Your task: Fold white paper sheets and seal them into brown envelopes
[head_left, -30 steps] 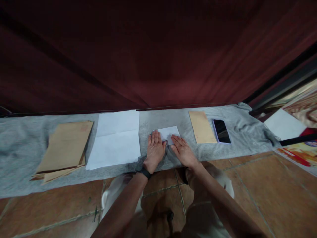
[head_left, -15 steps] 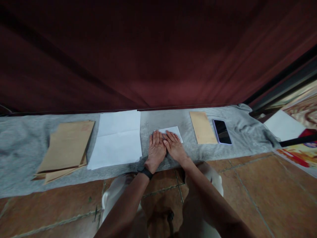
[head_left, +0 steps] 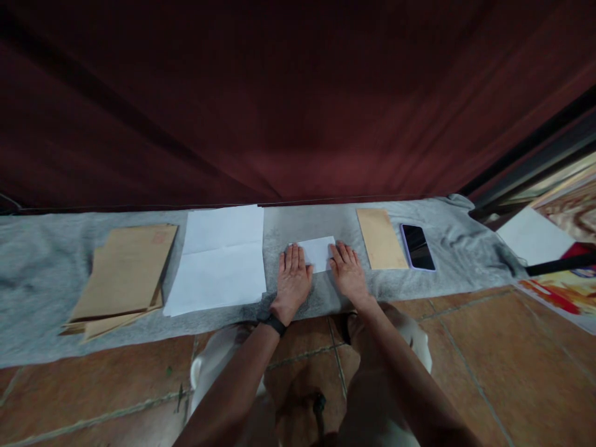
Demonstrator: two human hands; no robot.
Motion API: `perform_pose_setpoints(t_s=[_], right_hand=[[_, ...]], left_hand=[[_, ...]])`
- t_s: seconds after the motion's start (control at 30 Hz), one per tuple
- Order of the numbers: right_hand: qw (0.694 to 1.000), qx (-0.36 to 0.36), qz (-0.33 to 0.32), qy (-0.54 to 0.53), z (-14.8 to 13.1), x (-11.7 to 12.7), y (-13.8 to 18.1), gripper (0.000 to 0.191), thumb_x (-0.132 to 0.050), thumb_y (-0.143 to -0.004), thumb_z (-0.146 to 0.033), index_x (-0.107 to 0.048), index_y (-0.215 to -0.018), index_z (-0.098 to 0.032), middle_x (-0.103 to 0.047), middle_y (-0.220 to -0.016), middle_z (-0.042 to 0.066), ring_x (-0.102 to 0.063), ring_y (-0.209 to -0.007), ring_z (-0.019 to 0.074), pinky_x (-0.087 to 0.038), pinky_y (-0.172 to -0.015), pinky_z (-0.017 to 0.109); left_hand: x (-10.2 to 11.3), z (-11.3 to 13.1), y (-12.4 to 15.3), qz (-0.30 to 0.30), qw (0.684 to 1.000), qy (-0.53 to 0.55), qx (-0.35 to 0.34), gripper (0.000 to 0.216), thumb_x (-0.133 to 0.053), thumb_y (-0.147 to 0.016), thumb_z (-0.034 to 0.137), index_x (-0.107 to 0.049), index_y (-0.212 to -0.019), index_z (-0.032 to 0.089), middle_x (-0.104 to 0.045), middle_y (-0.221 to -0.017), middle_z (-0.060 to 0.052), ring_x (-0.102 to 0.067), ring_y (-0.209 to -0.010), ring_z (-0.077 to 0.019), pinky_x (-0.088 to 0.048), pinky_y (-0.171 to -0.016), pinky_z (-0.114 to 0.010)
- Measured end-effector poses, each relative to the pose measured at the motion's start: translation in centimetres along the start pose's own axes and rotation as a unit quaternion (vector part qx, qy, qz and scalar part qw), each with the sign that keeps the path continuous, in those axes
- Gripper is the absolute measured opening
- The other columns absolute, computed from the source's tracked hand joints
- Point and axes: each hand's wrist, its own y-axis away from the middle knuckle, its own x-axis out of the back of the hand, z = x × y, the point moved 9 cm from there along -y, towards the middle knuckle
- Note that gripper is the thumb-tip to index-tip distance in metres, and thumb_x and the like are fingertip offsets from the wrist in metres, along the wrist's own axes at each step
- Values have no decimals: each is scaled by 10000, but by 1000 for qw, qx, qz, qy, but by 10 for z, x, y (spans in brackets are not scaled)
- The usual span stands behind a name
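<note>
A small folded sheet of white paper lies flat on the grey cloth. My left hand, with a black band on its wrist, presses flat on the paper's left end, fingers stretched out. On the right end rests my right hand, its fingers also extended and flat. The middle of the folded paper shows between the two hands; its ends are partly hidden under the fingers. Left of my left hand is a stack of larger white sheets with a crease across the top one.
A pile of brown envelopes lies at the far left. Right of my hands are a single tan envelope and a phone in a pale purple case. A dark red drape hangs behind the cloth. Tiled floor lies in front.
My right hand has slid rightward along the folded paper, away from my left hand, uncovering the paper's middle. My left hand stays nearly where it was.
</note>
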Motion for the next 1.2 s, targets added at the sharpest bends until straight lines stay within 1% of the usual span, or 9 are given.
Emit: perform_pose_setpoints(t_s=[0.2, 0.4, 0.5, 0.6, 0.7, 0.77, 0.83, 0.97, 1.2], right_hand=[[999, -18, 10, 30, 15, 8, 5, 492, -353, -1046, -314, -484, -1491, -148, -388, -1596, 169, -341, -1468, 348, -320, -1156, 552], [999, -23, 29, 1, 23, 16, 5, 506, -355, -1042, -315, -462, -1497, -122, -358, -1609, 181, -322, -1485, 325, -338, -1163, 543], [999, 12, 24, -47, 9, 15, 4, 517, -336, -1045, -323, -442, -1515, -135, -368, -1610, 155, -317, -1498, 286, -332, -1190, 524], [993, 78, -16, -85, -20, 5, 8, 504, -335, -1048, -330, -463, -1510, -177, -406, -1596, 115, -351, -1487, 251, -328, -1209, 500], [986, 131, -61, -82, -44, -6, 16, 486, -336, -1054, -326, -492, -1493, -189, -426, -1587, 89, -375, -1476, 236, -309, -1227, 472], [985, 140, -74, -68, -50, -9, 20, 485, -336, -1057, -324, -485, -1498, -188, -424, -1588, 84, -376, -1476, 235, -301, -1231, 463], [987, 132, -74, -56, -48, -8, 20, 487, -337, -1058, -326, -473, -1506, -188, -414, -1594, 87, -370, -1479, 240, -302, -1229, 465], [993, 90, -59, -41, -34, -5, 16, 492, -338, -1059, -336, -465, -1510, -187, -402, -1600, 101, -352, -1488, 262, -314, -1215, 490], [997, 54, -32, -33, -15, 0, 13, 486, -368, -1046, -340, -484, -1498, -203, -428, -1583, 112, -380, -1465, 289, -349, -1184, 521]], left_hand=[[3, 2, 2, 15, 1000, -7, -3, 621, -346, -1020, 356, -344, -1527, -3, -342, -1604, -216, -237, -1534, -299, -200, -1253, -506], [4, 3, 2, 9, 1000, -8, 3, 614, -362, -1017, 359, -346, -1538, 35, -347, -1608, -195, -234, -1534, -301, -186, -1257, -517], [5, 5, 1, 3, 1000, -6, 2, 605, -368, -1015, 339, -347, -1540, 39, -329, -1616, -192, -223, -1537, -306, -167, -1262, -525], [5, 7, 1, -3, 1000, -2, -1, 604, -357, -1014, 322, -335, -1546, 36, -315, -1623, -190, -202, -1543, -303, -159, -1264, -530], [4, 10, 0, -10, 1000, -4, -11, 582, -332, -1018, 291, -351, -1539, 33, -301, -1630, -183, -181, -1548, -299, -162, -1266, -520], [3, 11, 0, -14, 1000, -8, -15, 565, -322, -1021, 278, -376, -1529, 38, -298, -1632, -181, -187, -1547, -303, -166, -1264, -518], [3, 11, 0, -16, 1000, -8, -16, 557, -327, -1022, 286, -400, -1516, 38, -308, -1629, -184, -203, -1542, -309, -168, -1263, -517], [3, 9, 1, -11, 1000, -2, -8, 549, -350, -1017, 298, -426, -1501, 48, -336, -1618, -185, -242, -1532, -309, -174, -1260, -519], [7, 3, 4, 15, 1000, -9, 5, 544, -396, -1011, 336, -433, -1500, 98, -366, -1604, -188, -305, -1507, -329, -253, -1221, -541]])
